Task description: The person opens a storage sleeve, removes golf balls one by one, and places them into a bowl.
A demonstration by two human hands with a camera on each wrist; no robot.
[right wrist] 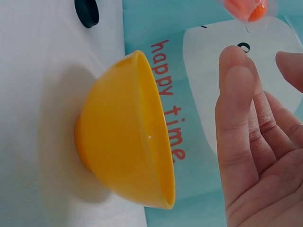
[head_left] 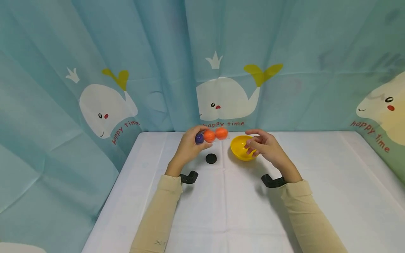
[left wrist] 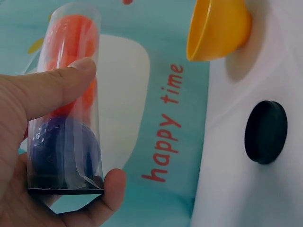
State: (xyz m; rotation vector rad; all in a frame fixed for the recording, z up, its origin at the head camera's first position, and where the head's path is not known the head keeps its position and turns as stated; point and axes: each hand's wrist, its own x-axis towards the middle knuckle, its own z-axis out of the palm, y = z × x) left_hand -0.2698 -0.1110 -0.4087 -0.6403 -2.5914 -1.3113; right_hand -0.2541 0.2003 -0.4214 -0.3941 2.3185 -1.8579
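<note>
My left hand [head_left: 186, 147] grips a clear plastic tube [left wrist: 87, 120], thumb across its side and fingers behind and below. Inside the tube sit a dark blue ball [head_left: 199, 138] at the black-based end and two orange balls, a middle one [head_left: 209, 135] and an outer one [head_left: 222, 133]. The tube lies nearly level in the head view, its uncapped end toward the right. Above the right side of a yellow bowl [right wrist: 118, 137] is my right hand [head_left: 267, 147], holding nothing, its fingers loosely bent. The bowl stands upright on the table.
A round black cap [head_left: 211, 158] lies on the white-covered table [head_left: 205, 211], left of the bowl and below the tube. Behind the table's far edge hangs a blue curtain [head_left: 164, 52] with white whales. Each wrist wears a black mount, one on the left [head_left: 189, 177].
</note>
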